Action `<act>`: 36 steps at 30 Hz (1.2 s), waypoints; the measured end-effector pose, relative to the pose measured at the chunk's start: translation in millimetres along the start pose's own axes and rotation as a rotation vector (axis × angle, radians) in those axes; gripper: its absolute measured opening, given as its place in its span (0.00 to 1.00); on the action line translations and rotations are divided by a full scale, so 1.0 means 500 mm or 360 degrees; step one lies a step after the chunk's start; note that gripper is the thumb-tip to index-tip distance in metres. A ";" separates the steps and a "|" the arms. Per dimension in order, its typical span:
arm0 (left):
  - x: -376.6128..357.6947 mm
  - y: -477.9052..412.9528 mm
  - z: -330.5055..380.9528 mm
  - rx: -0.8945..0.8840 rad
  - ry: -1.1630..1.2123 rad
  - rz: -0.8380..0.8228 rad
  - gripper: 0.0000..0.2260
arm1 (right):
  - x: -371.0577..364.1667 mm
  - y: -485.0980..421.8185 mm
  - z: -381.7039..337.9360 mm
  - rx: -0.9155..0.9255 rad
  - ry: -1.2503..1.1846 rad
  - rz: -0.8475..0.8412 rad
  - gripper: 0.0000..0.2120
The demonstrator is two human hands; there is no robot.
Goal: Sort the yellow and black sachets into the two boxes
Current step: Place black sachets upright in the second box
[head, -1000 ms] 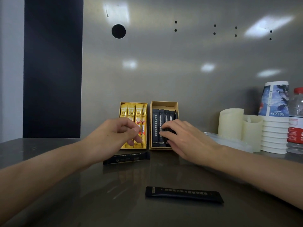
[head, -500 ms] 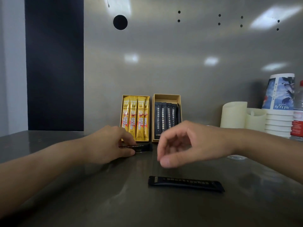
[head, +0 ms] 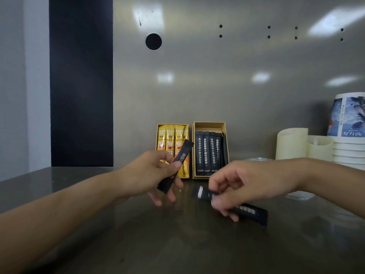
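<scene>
L hand (head: 146, 175) pinches a black sachet (head: 178, 161) betw. thumb & fingers, tilted up in front of the yellow-sachet box (head: 171, 125). R hand (head: 243, 184) curls round a 2nd black sachet (head: 252, 211) low over the table (head: 177, 244); blurred, can't tell if it's fully lifted. Both prob. belong in the black-sachet box (head: 209, 124), just right of the yellow one. Best: turn each lengthwise w/ the row, lay in gently, one at a time.

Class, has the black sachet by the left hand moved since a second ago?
Yes: the left hand lifted the black sachet upward, now overlapping the cardboard box of yellow sachets.
</scene>
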State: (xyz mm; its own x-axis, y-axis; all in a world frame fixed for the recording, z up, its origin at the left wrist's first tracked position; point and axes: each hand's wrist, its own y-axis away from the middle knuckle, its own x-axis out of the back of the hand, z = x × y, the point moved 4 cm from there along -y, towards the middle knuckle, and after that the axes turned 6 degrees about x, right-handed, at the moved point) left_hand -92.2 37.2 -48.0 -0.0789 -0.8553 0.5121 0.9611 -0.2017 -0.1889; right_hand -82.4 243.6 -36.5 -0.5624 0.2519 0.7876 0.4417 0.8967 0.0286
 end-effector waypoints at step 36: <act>0.014 0.001 0.011 -0.0296 -0.0172 0.0274 0.09 | 0.117 0.017 0.093 0.0093 -0.0082 0.1099 0.13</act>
State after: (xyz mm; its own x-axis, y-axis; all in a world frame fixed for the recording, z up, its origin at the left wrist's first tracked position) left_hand -90.8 33.7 -39.8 0.1197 -0.8307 0.5436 0.8920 -0.1505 -0.4263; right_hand -144.0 282.7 -18.6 -0.1994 0.7875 0.5832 0.6726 0.5428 -0.5030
